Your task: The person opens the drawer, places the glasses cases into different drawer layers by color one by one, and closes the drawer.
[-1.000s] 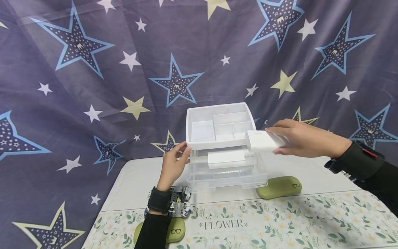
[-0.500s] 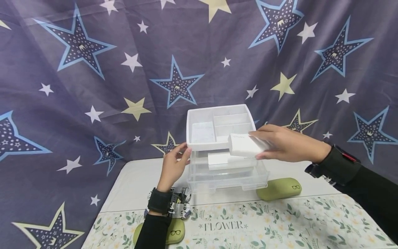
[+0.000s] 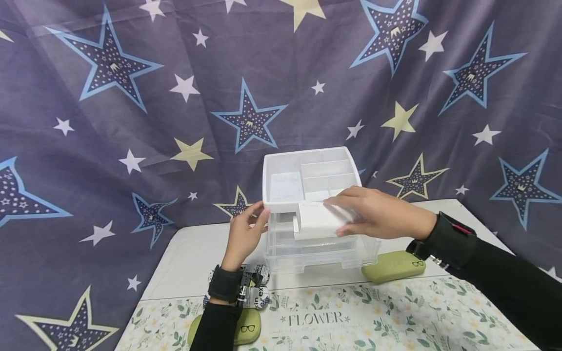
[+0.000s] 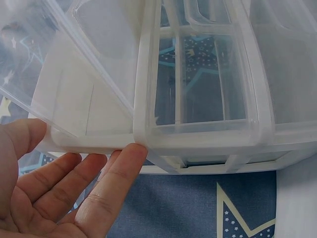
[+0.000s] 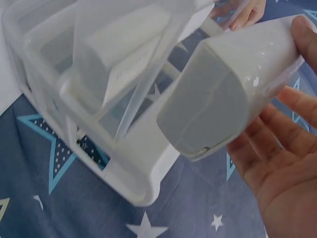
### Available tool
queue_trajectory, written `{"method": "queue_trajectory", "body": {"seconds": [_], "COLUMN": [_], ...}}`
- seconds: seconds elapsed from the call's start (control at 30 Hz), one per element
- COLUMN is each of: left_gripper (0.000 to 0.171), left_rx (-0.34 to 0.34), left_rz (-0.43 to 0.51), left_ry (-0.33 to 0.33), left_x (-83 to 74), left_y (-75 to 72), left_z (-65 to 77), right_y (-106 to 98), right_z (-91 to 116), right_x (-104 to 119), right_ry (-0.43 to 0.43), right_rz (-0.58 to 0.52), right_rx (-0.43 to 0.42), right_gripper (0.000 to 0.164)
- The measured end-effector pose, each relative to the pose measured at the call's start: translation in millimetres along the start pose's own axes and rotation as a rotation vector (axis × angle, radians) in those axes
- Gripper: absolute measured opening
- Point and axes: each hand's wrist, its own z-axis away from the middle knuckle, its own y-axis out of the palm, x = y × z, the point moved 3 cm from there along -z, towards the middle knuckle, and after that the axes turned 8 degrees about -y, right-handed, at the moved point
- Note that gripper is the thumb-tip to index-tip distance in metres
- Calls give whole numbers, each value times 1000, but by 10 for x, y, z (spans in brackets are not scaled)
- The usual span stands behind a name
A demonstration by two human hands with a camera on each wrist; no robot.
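Observation:
My right hand grips a smooth white box-like case with rounded sides, thumb on one side and fingers on the other. It holds the case in front of a white drawer organizer, over a pulled-out clear drawer. A similar white case lies in that drawer, mostly hidden by the held one in the head view. At the organizer's upper left edge, my left hand pinches the frame, thumb on the front side and fingertips along the side wall. A lower clear drawer also sticks out.
Right of the organizer lies a green glasses case. Another green glasses case is partly under the left forearm, near black-and-white printed packs. A floral mat covers the table's front; a starry cloth hangs behind.
My right hand has carried the white case leftward and down, from the organizer's right corner to in front of the drawer holding the similar case. The left hand stays at the frame.

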Motion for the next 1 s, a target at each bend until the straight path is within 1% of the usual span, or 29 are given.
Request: {"method": "queue_trajectory", "body": {"seconds": [0.2,0.33,0.67,1.0], "left_gripper": [48,48,47,48], "left_rx": [1,-1,-7,-3], "left_rz": [0,-9,-6,5], "left_ry": [-5,-4,1,2], "left_x": [-5,-6,2,-5], "left_y": [13,17,7,3], "left_z": [1,-2,-7,-6], "right_y": [134,205,331,418], "right_z": [-37,-24,4,16], "right_x": [96,141,119,80], "right_ry": [-20,-32,-6,-43], "right_rz": [19,32,-35,-30], "right_rx": [-33,-32,33,97], "right_gripper": [60,57,57,46]}}
